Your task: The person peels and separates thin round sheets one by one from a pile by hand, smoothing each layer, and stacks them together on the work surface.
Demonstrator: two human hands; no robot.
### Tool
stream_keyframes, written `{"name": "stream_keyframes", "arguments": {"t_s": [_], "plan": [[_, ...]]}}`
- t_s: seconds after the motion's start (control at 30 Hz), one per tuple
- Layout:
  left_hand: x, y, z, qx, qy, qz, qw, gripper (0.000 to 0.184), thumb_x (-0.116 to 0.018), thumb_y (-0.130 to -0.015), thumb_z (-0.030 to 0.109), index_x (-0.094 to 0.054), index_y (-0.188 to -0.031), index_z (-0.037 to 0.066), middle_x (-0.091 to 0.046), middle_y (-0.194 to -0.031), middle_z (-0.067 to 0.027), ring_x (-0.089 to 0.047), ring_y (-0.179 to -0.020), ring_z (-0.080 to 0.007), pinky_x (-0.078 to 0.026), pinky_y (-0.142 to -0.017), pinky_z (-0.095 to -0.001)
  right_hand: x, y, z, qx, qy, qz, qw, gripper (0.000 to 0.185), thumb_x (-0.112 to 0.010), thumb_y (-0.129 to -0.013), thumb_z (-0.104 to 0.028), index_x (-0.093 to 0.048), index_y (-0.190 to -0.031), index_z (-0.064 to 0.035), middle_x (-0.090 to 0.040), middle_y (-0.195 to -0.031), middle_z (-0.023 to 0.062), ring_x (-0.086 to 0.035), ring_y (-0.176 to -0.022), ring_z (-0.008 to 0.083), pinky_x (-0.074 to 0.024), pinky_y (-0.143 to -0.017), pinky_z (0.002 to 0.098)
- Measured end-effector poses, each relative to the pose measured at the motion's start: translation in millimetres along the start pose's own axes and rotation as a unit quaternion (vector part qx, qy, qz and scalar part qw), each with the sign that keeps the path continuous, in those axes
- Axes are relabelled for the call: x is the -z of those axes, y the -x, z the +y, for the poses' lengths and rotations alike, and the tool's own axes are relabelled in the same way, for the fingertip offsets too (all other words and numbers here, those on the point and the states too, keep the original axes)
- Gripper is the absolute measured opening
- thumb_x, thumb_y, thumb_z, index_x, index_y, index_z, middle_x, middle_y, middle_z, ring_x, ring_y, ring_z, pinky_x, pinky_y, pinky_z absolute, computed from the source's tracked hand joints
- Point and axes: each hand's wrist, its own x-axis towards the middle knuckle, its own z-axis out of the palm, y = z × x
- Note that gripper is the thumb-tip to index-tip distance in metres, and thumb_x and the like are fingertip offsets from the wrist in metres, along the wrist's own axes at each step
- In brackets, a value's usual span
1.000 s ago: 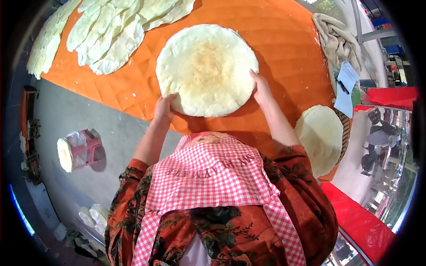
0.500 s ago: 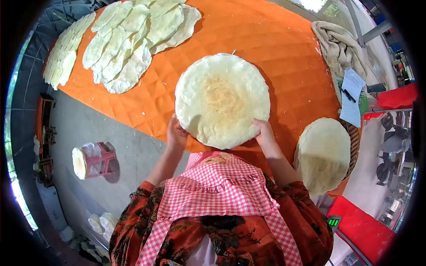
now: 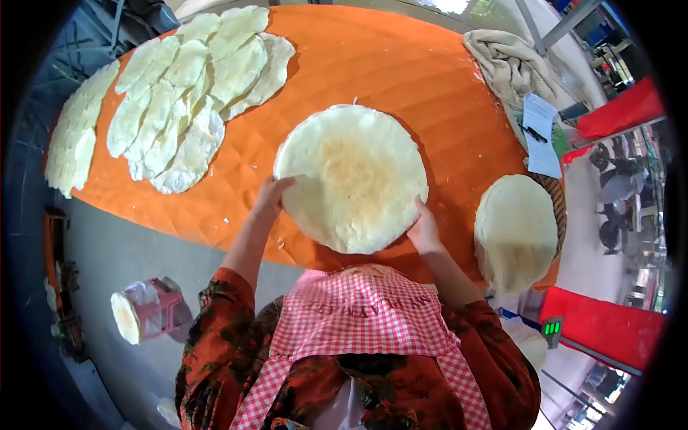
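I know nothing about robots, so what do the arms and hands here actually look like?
They are a person's. The left hand and right hand are ungloved, with no cables or markings that I can make out. The forearms are bare too, up to loose, rust-red sleeves patterned with dark, leaf-like blotches.

Flatbread (image 3: 351, 183) over table (image 3: 387, 64); overlapping flatbreads (image 3: 188, 68) left, paper (image 3: 541, 118) right, towel (image 3: 510, 66) behind paper.
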Motion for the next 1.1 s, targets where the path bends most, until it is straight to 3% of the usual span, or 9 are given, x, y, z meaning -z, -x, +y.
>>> {"name": "stream_keyframes", "arguments": {"t_s": [0.2,0.23,0.37,0.5,0.6,0.73,0.87,0.97,1.1], "plan": [[-12.7,14.1,-29.2,0.012,0.056,0.006,0.998,0.038,-0.063,-0.081,0.010,-0.055,-0.116,-0.005,-0.066,-0.098,-0.0140,-0.066,-0.082,-0.0253,-0.055,-0.067,-0.0382,-8.8,-47.1,-6.7,0.070,0.305,0.131,0.941,0.056,-0.056,-0.093,-0.031,-0.039,-0.136,0.0004,-0.048,-0.137,0.0120,-0.044,-0.127,0.0248,-0.0363,-0.105,0.0399],[-12.1,19.2,-33.1,0.008,0.088,0.007,0.996,0.033,-0.064,-0.081,0.012,-0.057,-0.109,-0.003,-0.064,-0.081,-0.0112,-0.060,-0.054,-0.0205,-0.045,-0.037,-0.0296,-12.4,-51.6,-12.9,0.054,0.317,0.140,0.936,0.055,-0.056,-0.093,-0.029,-0.039,-0.136,0.0005,-0.048,-0.136,0.0116,-0.045,-0.126,0.0244,-0.0362,-0.105,0.0397],[0.3,15.7,-8.6,-0.043,0.073,0.062,0.995,0.033,-0.064,-0.080,0.012,-0.055,-0.108,-0.004,-0.062,-0.079,-0.0116,-0.059,-0.054,-0.0204,-0.045,-0.039,-0.0304,-46.8,7.8,-10.5,-0.027,0.074,0.059,0.995,0.049,-0.060,-0.091,-0.020,-0.045,-0.131,0.0032,-0.053,-0.129,0.0121,-0.051,-0.119,0.0239,-0.0398,-0.101,0.0370],[-5.3,-14.4,7.5,-0.078,0.029,0.093,0.992,0.040,-0.062,-0.080,0.010,-0.048,-0.114,-0.005,-0.061,-0.081,-0.0143,-0.061,-0.063,-0.0217,-0.048,-0.046,-0.0318,-39.3,8.0,15.4,0.100,0.271,0.078,0.954,0.057,-0.057,-0.092,-0.034,-0.042,-0.134,0.0027,-0.053,-0.130,0.0142,-0.051,-0.119,0.0269,-0.0385,-0.101,0.0392],[-5.4,-14.4,-14.9,-0.046,0.020,0.035,0.998,0.038,-0.061,-0.079,0.009,-0.047,-0.111,-0.005,-0.060,-0.080,-0.0142,-0.062,-0.068,-0.0222,-0.050,-0.051,-0.0319,-79.6,10.3,-2.6,0.100,0.189,0.149,0.966,0.061,-0.050,-0.095,-0.037,-0.036,-0.138,0.0031,-0.048,-0.136,0.0126,-0.046,-0.124,0.0246,-0.0343,-0.106,0.0391],[5.1,10.9,-13.0,-0.025,0.015,-0.001,1.000,0.033,-0.061,-0.079,0.013,-0.050,-0.105,-0.003,-0.060,-0.079,-0.0123,-0.060,-0.066,-0.0201,-0.049,-0.053,-0.0322,-13.4,10.7,25.6,0.135,0.076,0.009,0.988,0.065,-0.046,-0.096,-0.042,-0.032,-0.140,0.0032,-0.044,-0.140,0.0138,-0.043,-0.126,0.0266,-0.0329,-0.107,0.0395],[6.0,-22.1,0.9,-0.026,-0.002,-0.025,0.999,0.029,-0.061,-0.082,0.019,-0.054,-0.098,-0.004,-0.061,-0.081,-0.0104,-0.060,-0.065,-0.0186,-0.048,-0.054,-0.0323,2.5,-3.7,39.6,0.123,0.173,0.119,0.970,0.052,-0.059,-0.092,-0.028,-0.047,-0.130,0.0042,-0.058,-0.123,0.0125,-0.056,-0.110,0.0229,-0.0437,-0.096,0.0373],[-4.9,-40.6,-20.7,-0.170,-0.090,0.009,0.981,0.021,-0.060,-0.084,0.023,-0.062,-0.085,0.002,-0.054,-0.064,-0.0018,-0.047,-0.049,-0.0113,-0.033,-0.042,-0.0276,-19.8,-11.5,43.9,0.175,0.196,0.200,0.944,0.045,-0.063,-0.089,-0.022,-0.053,-0.123,0.0049,-0.061,-0.116,0.0110,-0.060,-0.103,0.0209,-0.0472,-0.089,0.0356],[24.3,-51.3,-10.3,-0.022,-0.041,-0.043,0.998,0.026,-0.057,-0.088,0.023,-0.063,-0.097,-0.001,-0.059,-0.080,-0.0043,-0.056,-0.071,-0.0153,-0.043,-0.054,-0.0313,-11.0,-3.3,46.4,0.141,0.126,0.107,0.976,0.042,-0.067,-0.084,-0.019,-0.058,-0.117,0.0048,-0.064,-0.108,0.0130,-0.062,-0.097,0.0218,-0.0495,-0.087,0.0369]]}}
